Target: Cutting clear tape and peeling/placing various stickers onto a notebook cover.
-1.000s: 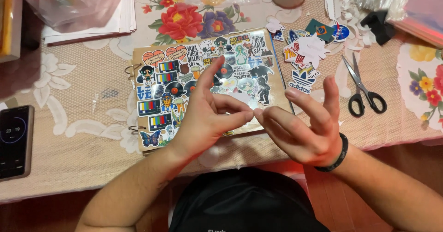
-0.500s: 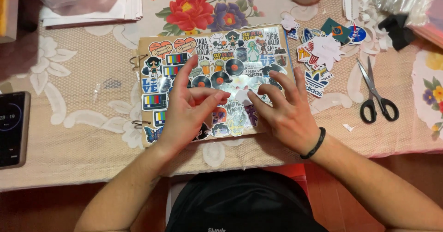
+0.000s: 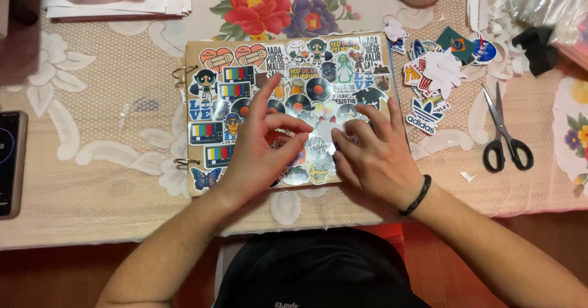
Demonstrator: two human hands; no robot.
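A small pale sticker [image 3: 329,128] lies at centre frame on the sticker-covered brown ring-bound cover [image 3: 288,109] — between the fingertips of both hands. The left hand [image 3: 263,152] and right hand [image 3: 373,155] rest flat, fingers spread, pressing rather than gripping. Black scissors [image 3: 505,130] lie right, well apart.

— What colours on the album cover [image 3: 288,75]?

— Brown card, crowded with many-coloured stickers: striped test screens, black records, a blue butterfly.

— And the bench [image 3: 92,179]?

— Cream lace cloth with red and purple flowers. Black-handled scissors [image 3: 505,133], a black wristband [image 3: 416,196].
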